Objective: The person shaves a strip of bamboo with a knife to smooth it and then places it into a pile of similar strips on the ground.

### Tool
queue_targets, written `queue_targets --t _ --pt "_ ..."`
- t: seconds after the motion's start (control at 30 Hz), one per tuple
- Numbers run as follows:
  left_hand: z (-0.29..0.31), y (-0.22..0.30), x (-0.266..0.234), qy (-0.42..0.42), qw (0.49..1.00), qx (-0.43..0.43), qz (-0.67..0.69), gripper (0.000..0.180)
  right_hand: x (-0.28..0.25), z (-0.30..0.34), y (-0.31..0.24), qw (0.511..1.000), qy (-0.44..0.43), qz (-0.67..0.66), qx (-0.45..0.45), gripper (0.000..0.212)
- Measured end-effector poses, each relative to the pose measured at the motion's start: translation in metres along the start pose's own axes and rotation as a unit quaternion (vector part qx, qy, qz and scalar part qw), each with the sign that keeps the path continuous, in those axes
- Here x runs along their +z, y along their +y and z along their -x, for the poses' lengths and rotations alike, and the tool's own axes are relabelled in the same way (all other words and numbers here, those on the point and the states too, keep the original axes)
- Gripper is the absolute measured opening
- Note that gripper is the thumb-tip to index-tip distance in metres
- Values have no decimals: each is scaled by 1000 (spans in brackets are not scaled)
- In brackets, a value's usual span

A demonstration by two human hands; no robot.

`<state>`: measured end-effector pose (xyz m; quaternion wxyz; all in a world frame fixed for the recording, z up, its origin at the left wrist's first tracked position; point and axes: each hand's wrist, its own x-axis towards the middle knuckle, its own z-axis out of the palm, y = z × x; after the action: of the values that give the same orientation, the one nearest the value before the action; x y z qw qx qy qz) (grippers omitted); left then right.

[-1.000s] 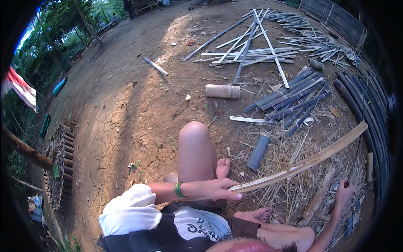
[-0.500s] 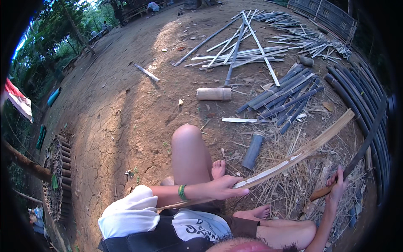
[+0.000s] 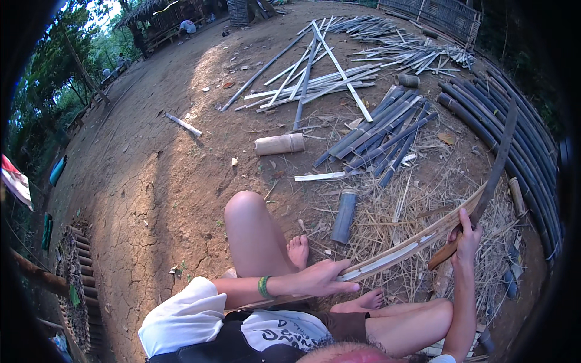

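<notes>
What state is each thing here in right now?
Left hand: pressing flat on the strip.
Bamboo strip: split, slanting up to the right.
Right hand: gripping the knife handle.
Knife: raised, blade pointing up.
Short tube: lying on the ground.
Pale log: lying on its side.

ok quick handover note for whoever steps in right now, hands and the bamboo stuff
Left hand: flat on the near end of the bamboo strip, pinning it by the knee.
Right hand: grips the long blade by its handle, raised, blade against the strip's far part.
Done: shavings lie around the feet.
Left: how much of the strip is worked cannot be told; whole poles lie to the right.
</notes>
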<state>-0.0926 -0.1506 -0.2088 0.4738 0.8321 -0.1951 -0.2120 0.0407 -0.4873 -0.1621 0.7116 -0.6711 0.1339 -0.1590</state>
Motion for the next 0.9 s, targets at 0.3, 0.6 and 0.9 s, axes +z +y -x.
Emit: queue_targets --t 0.3,0.6,0.9 --pt "47 -35 -16 -110 986 -53 109 51 -20 -7 -6 996 28 -79 23 24" --pt "92 -57 -19 -165 960 -136 178 43 -40 -25 9 989 66 -101 86 25" --pt "91 -40 -5 -26 960 -122 250 33 -44 -32 10 980 87 -150 94 23"
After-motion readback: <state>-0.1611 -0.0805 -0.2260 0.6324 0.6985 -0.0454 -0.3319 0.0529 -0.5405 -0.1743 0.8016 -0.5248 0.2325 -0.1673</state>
